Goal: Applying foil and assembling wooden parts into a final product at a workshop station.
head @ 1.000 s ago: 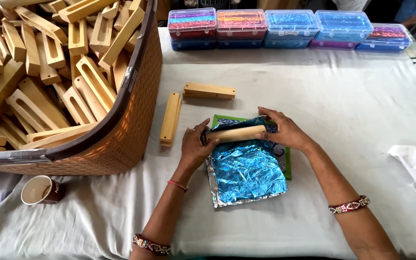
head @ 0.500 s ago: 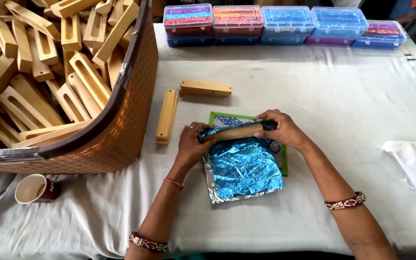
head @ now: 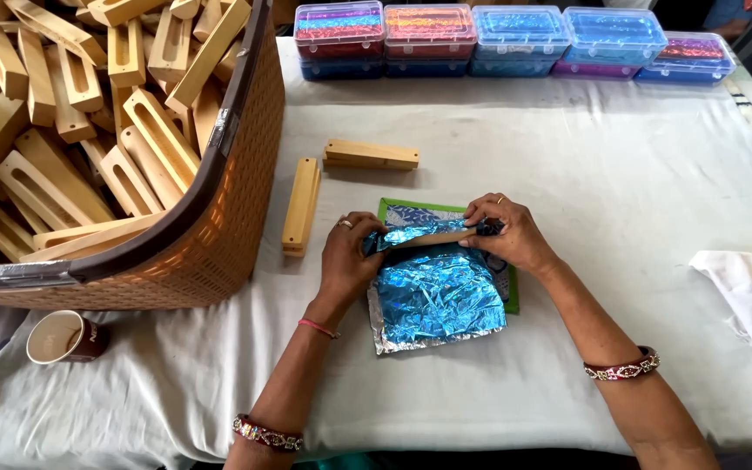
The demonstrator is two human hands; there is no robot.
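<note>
The step in hand looks like the first turn of a wrap: a crinkled sheet of shiny blue foil (head: 437, 296) lies on a green-edged mat (head: 512, 296) near the middle of the white-clothed bench (head: 567, 157), and a long pale wooden block (head: 433, 236) sits across the sheet's 12 o'clock edge with foil folded up over it. The left hand (head: 350, 257) pinches the block's 9 o'clock end, fingers pressed together on foil and wood. The right hand (head: 506, 231) grips the 3 o'clock end, fingers curled over it and closed on the foil.

Judging from this, the next move calls for even pressure from both ends, so the thin foil rolls tight without tearing or skewing.

At 10 o'clock from the hands lie two bare wooden blocks (head: 302, 204), close to each other. Further towards 9 o'clock stands a brown woven basket (head: 245, 174) heaped with slotted wooden pieces, and at 12 o'clock runs a row of clear plastic boxes (head: 515, 35) of coloured foils.
</note>
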